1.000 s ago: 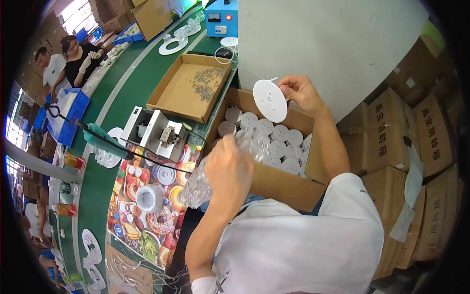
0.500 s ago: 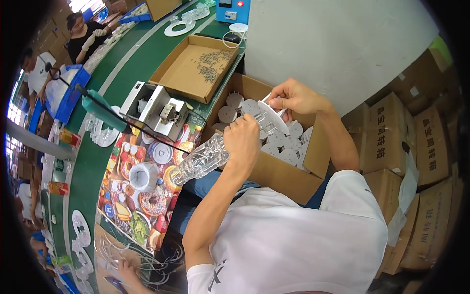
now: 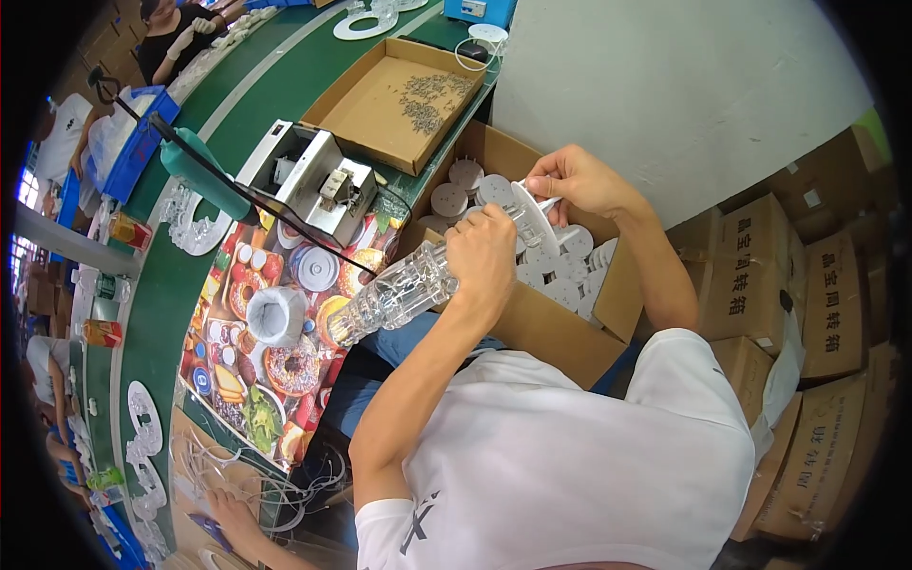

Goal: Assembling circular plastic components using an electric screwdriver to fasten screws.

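My left hand (image 3: 482, 252) is wrapped round a long, clear, patterned plastic column (image 3: 391, 296), which slants from the mat up toward the right. At the column's upper end sits a white disc (image 3: 536, 218), tilted nearly edge-on. My right hand (image 3: 581, 182) pinches a small white part at the back of this disc between thumb and fingers; what that part is I cannot make out. Below both hands stands an open cardboard box (image 3: 551, 344) holding several round white discs (image 3: 448, 199).
A bench-top machine (image 3: 328, 185) stands on the food-print mat (image 3: 252, 356), beside a white-lined cup (image 3: 276, 316). Behind it lies a shallow cardboard tray (image 3: 366, 100) of small metal parts. A teal-handled tool (image 3: 204, 171) hangs there. A co-worker's hand (image 3: 228, 513) is among white cables (image 3: 223, 465).
The view has shifted slightly, so the bench sits higher in the picture. Both hands keep their grips; the white disc stands a little more upright at the column's end.
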`<state>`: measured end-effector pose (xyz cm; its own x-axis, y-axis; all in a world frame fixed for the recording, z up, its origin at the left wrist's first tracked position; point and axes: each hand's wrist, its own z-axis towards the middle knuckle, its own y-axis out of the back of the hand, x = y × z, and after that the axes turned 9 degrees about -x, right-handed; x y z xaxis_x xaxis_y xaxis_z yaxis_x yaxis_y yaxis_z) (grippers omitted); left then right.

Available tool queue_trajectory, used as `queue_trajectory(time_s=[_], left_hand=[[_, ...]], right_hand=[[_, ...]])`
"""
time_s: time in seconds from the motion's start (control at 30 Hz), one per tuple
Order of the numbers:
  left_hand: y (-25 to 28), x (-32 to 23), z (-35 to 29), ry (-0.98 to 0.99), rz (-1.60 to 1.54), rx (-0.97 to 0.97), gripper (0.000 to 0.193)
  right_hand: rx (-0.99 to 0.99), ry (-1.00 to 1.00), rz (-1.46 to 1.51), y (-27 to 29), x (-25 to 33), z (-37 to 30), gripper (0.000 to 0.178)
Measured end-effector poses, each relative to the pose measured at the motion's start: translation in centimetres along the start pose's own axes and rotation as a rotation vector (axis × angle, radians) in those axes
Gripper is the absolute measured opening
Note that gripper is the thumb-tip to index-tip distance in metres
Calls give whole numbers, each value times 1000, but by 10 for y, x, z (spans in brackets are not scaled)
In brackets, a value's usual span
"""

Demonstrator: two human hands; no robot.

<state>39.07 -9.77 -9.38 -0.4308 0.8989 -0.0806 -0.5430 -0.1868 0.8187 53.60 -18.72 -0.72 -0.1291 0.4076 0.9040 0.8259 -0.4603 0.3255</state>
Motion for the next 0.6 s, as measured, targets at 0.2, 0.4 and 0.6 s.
queue_trajectory(time_s=[0.2, 0.4, 0.6], left_hand=[[0, 4, -2, 35, -14, -1, 7], [-3, 8, -3, 48, -35, 21, 7], [-3, 12, -3, 72, -59, 60, 9]], right_hand=[[30, -27, 21, -6, -2, 6, 23], [69, -25, 25, -6, 0, 8, 20], [69, -5, -19, -13, 0, 10, 20]])
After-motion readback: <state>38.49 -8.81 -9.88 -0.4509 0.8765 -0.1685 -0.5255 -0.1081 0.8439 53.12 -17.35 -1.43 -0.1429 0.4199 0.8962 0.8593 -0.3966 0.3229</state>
